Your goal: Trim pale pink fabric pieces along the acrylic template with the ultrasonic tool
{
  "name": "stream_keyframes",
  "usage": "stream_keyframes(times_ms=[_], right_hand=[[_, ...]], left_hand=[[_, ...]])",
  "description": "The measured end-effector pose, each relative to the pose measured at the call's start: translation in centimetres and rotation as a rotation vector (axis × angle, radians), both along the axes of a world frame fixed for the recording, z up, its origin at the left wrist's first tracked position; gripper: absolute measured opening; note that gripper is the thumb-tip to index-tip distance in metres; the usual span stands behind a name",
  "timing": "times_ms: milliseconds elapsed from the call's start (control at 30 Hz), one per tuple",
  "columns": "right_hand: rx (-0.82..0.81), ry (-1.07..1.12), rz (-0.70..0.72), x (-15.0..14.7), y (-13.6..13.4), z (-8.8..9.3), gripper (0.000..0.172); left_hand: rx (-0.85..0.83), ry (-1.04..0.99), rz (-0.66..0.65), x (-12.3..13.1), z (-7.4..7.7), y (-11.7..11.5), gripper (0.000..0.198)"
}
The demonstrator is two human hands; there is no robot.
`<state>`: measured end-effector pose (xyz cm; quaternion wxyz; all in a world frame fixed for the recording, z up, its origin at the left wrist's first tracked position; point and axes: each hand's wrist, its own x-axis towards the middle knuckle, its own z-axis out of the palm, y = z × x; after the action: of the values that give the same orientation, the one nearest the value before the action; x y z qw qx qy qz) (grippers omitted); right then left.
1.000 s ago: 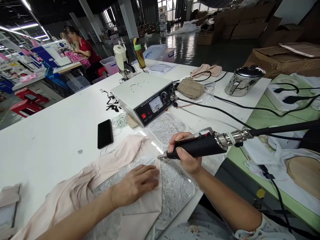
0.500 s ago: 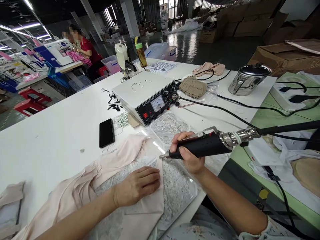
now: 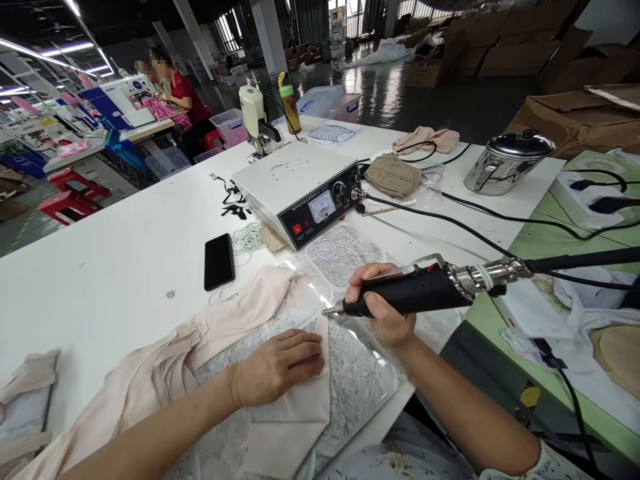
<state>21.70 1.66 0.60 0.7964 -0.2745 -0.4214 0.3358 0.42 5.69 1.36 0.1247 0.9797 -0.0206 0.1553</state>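
Observation:
My right hand (image 3: pixel 383 303) is wrapped round a black handheld tool (image 3: pixel 415 292) with a metal tip and a cable at its rear. The tip touches or nearly touches the upper corner of a pale pink fabric piece (image 3: pixel 290 443). Flat on that fabric lies my left hand (image 3: pixel 280 367), palm down, fingers stretched out side by side. Under the fabric is a clear sheet over a grey speckled board (image 3: pixel 357 373). More pink fabric (image 3: pixel 150 370) is bunched to the left. The tool's cable runs to the right.
Beyond my hands stands a control box (image 3: pixel 320 207) with a dial. Around it are a phone (image 3: pixel 219 261), green string (image 3: pixel 247 237), black scraps, a steel pot (image 3: pixel 510 162) and a bottle (image 3: pixel 290 107). Cables cross the right side. People sit at sewing machines at the far left.
The whole view has shifted slightly, so the table and objects appear a little further right. Both hands, the tool and the fabric keep nearly the same arrangement.

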Motion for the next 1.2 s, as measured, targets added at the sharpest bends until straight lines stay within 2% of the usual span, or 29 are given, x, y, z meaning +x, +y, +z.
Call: stream_keyframes(times_ms=[200, 467, 700, 833, 1000, 1200], right_hand=[[-0.022, -0.017, 0.009, 0.1, -0.1, -0.1, 0.013], [-0.073, -0.018, -0.026, 0.1, -0.2, 0.0, 0.013], [-0.082, -0.013, -0.046, -0.1, -0.5, -0.1, 0.012], [-0.101, -0.017, -0.064, -0.1, -0.4, 0.1, 0.013], [-0.139, -0.032, -0.094, -0.1, -0.4, 0.3, 0.013], [-0.150, -0.051, -0.090, -0.2, -0.5, 0.5, 0.013]], left_hand=[[0.071, -0.032, -0.017, -0.2, -0.3, 0.0, 0.012], [0.077, -0.010, -0.019, -0.3, -0.3, 0.0, 0.019], [0.145, 0.008, -0.039, -0.5, -1.1, -0.1, 0.019], [0.120, 0.008, -0.050, -0.6, -1.3, -0.1, 0.016], [0.082, 0.013, -0.057, -0.7, -1.5, -0.1, 0.022], [0.024, -0.071, -0.045, -0.7, -1.6, -0.2, 0.019]])
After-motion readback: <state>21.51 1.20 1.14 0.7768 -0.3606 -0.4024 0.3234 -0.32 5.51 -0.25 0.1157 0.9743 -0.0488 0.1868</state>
